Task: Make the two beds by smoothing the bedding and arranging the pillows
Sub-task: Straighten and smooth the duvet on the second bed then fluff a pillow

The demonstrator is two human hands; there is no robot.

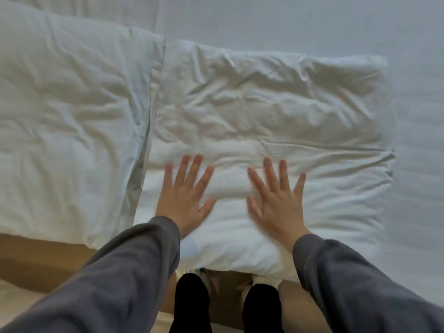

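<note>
Pressing flat on the right-hand pillow (pixel 276 111), the left hand (pixel 185 195) and right hand (pixel 276 200) lie side by side on its near half, fingers spread. This pillow rests on the white sheet (pixel 312 25), its left edge touching a second pillow (pixel 67 116).

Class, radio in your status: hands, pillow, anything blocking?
Left hand, right hand open, pressing flat on right pillow. Surface wrinkled. Beside it, second pillow; nothing blocking.
</note>
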